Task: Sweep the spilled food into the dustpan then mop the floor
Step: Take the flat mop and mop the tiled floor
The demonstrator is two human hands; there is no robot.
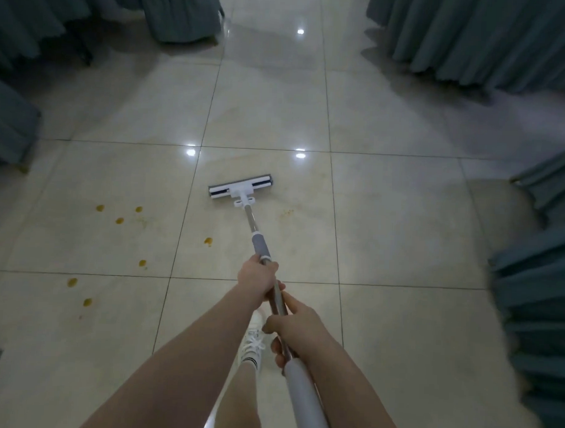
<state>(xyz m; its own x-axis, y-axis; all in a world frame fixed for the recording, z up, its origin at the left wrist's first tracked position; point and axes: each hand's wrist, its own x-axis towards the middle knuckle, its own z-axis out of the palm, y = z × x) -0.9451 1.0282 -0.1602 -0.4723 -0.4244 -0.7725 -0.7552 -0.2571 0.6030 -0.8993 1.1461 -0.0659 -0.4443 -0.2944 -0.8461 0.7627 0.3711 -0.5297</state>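
You see: cream tiled floor (402,234); yellow-brown spots (119,221); white-and-grey mop head (240,186); teal pleated drapes (473,38); white shoe (254,337).

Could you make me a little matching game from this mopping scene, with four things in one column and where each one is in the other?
Things:
1. mop head
2. left hand
3. right hand
4. brown spots

Places:
A. lower on the mop pole, just above the white grip
B. on the tiles to the left of the mop
C. flat on the floor, ahead of the person
D. higher on the pole, just below the grey sleeve

Pairs: 1-C, 2-D, 3-A, 4-B
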